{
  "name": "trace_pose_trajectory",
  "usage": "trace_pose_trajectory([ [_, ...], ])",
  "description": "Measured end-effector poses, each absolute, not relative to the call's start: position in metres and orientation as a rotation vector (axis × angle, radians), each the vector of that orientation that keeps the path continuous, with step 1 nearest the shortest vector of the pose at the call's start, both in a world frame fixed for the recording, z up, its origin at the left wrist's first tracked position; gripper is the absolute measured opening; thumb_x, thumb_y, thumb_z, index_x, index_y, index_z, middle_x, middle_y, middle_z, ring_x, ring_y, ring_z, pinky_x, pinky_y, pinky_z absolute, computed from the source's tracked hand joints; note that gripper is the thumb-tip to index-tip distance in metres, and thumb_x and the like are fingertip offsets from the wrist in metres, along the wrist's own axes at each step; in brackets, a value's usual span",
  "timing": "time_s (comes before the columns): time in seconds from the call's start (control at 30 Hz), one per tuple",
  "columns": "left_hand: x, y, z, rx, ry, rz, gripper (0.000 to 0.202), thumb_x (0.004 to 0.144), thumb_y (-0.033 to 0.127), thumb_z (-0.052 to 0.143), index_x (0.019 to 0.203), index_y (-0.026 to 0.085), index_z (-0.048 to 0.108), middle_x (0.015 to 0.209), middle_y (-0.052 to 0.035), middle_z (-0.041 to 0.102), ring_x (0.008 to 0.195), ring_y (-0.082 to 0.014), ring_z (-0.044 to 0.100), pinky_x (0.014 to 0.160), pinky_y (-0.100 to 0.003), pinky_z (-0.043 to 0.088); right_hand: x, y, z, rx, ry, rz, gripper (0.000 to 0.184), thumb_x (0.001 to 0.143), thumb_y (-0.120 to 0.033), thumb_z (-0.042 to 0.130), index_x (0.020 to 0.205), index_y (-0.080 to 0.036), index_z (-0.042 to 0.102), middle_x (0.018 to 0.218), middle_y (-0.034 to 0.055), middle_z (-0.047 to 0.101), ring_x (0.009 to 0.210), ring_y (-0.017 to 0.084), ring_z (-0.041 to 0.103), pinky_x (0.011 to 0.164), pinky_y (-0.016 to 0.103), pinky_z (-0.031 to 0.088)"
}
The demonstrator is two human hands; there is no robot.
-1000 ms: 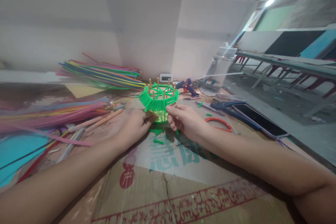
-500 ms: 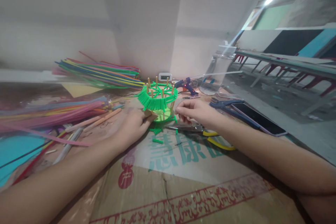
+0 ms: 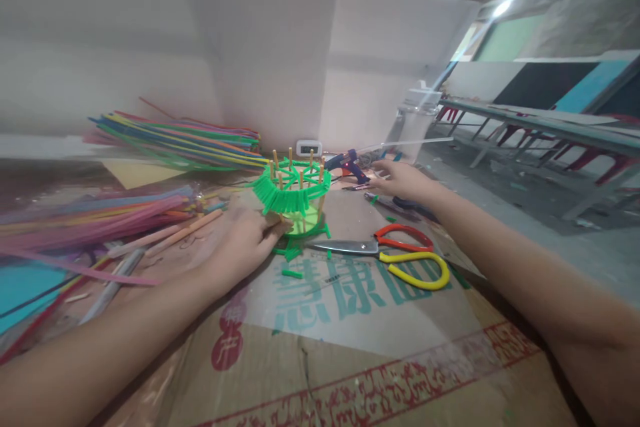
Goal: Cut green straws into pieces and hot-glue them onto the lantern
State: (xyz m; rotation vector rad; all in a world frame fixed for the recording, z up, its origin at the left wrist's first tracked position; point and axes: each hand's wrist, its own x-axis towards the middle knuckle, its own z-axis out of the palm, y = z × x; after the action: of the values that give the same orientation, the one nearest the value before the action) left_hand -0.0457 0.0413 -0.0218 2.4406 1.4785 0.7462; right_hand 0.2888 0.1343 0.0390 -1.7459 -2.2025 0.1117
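Note:
A small round model (image 3: 293, 197) stands on the cardboard, made of upright wooden sticks with a fringed green pipe-cleaner roof and a light green disc base. My left hand (image 3: 250, 233) grips the base at its left side, some fingers hidden behind it. To the right, my right hand (image 3: 405, 180) is stretched out with fingers apart and holds nothing. Its fingertips are close to the handle of a dark blue glue gun (image 3: 353, 165), which shows a small red light. Scissors (image 3: 350, 247) with one red and one yellow handle loop lie in front of the model.
Bundles of coloured pipe cleaners (image 3: 185, 140) lie at the back left, with more pink ones (image 3: 100, 223) nearer. A small white digital clock (image 3: 309, 147) stands by the wall. Behind my right hand is a clear plastic container (image 3: 420, 120). Green scraps (image 3: 292, 274) lie near the scissors.
My right hand has moved away from the model, right and back toward the glue gun, uncovering the scissors' handles. My left hand stays at the model's base. The view has shifted slightly.

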Motion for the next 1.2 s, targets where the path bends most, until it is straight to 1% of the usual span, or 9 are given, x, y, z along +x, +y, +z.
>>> trace_pose_trajectory([
  [0.1,-0.046,0.042,-0.023,2.432,1.48,0.764,0.036,0.096,0.036,0.044,0.086,0.016,0.073,0.079,-0.0087,0.072,0.071,-0.0213,0.061,0.065,-0.03,0.041,0.283,0.149,0.034,-1.716,-2.199,0.196,0.057,0.081,-0.032,0.068,0.132,-0.008,0.057,0.132,0.0216,0.06,0.114,0.034,0.06,0.092,0.039,0.046],
  [0.3,-0.046,0.043,-0.025,2.369,1.519,0.849,0.035,0.095,0.037,0.043,0.091,0.016,0.071,0.09,-0.0099,0.073,0.086,-0.0248,0.065,0.075,-0.034,0.045,0.263,0.178,0.018,-1.597,-2.162,0.41,0.037,0.079,-0.037,0.07,0.109,-0.016,0.069,0.103,0.0087,0.074,0.089,0.023,0.068,0.074,0.028,0.051],
  [0.43,-0.046,0.043,-0.024,2.382,1.544,0.833,0.034,0.095,0.035,0.043,0.087,0.017,0.07,0.086,-0.0091,0.073,0.082,-0.0243,0.065,0.072,-0.033,0.044,0.254,0.191,0.009,-1.622,-2.021,0.389,0.035,0.075,-0.036,0.074,0.101,-0.013,0.07,0.094,0.0099,0.075,0.08,0.022,0.067,0.07,0.029,0.049],
  [0.57,-0.046,0.043,-0.024,2.376,1.54,0.806,0.034,0.096,0.035,0.043,0.088,0.017,0.071,0.089,-0.0099,0.074,0.085,-0.0243,0.066,0.074,-0.033,0.044,0.255,0.185,0.021,-1.639,-1.845,0.3,0.036,0.081,-0.037,0.066,0.107,-0.012,0.067,0.097,0.0133,0.073,0.081,0.023,0.066,0.07,0.031,0.049],
  [0.77,-0.046,0.042,-0.024,2.397,1.541,0.823,0.034,0.096,0.035,0.043,0.089,0.017,0.071,0.089,-0.0093,0.074,0.084,-0.0239,0.066,0.073,-0.032,0.044,0.264,0.135,0.052,-1.564,-1.764,0.332,0.033,0.085,-0.046,0.059,0.074,-0.016,0.066,0.055,0.006,0.064,0.059,0.022,0.063,0.065,0.033,0.049],
  [0.9,-0.045,0.041,-0.023,2.398,1.538,0.832,0.033,0.096,0.034,0.044,0.087,0.017,0.07,0.085,-0.0083,0.074,0.079,-0.0221,0.065,0.068,-0.031,0.042,0.264,0.093,0.06,-1.272,-1.654,0.58,0.02,0.082,-0.037,0.067,0.091,-0.019,0.069,0.077,0.0065,0.074,0.072,0.022,0.069,0.068,0.033,0.052],
  [1.0,-0.045,0.042,-0.022,2.404,1.521,0.817,0.034,0.097,0.033,0.043,0.086,0.017,0.07,0.084,-0.0086,0.073,0.078,-0.0216,0.065,0.067,-0.03,0.042,0.26,0.068,0.061,-1.141,-1.657,0.634,0.018,0.079,-0.035,0.071,0.094,-0.023,0.07,0.09,0.0051,0.074,0.08,0.023,0.071,0.071,0.034,0.053],
  [1.1,-0.045,0.042,-0.022,2.415,1.527,0.801,0.033,0.097,0.032,0.043,0.086,0.016,0.07,0.085,-0.0089,0.073,0.079,-0.0219,0.065,0.068,-0.03,0.042,0.253,0.052,0.061,-1.02,-1.804,0.7,0.011,0.08,-0.034,0.07,0.084,-0.024,0.07,0.086,0.0031,0.072,0.071,0.019,0.068,0.074,0.035,0.054],
  [1.2,-0.045,0.042,-0.022,2.411,1.519,0.803,0.033,0.097,0.031,0.043,0.086,0.016,0.07,0.088,-0.0093,0.073,0.081,-0.0219,0.066,0.07,-0.03,0.043,0.243,0.042,0.06,-1.043,-1.926,0.741,0.016,0.081,-0.039,0.068,0.08,-0.023,0.067,0.078,0.0033,0.07,0.067,0.019,0.066,0.072,0.036,0.054],
])
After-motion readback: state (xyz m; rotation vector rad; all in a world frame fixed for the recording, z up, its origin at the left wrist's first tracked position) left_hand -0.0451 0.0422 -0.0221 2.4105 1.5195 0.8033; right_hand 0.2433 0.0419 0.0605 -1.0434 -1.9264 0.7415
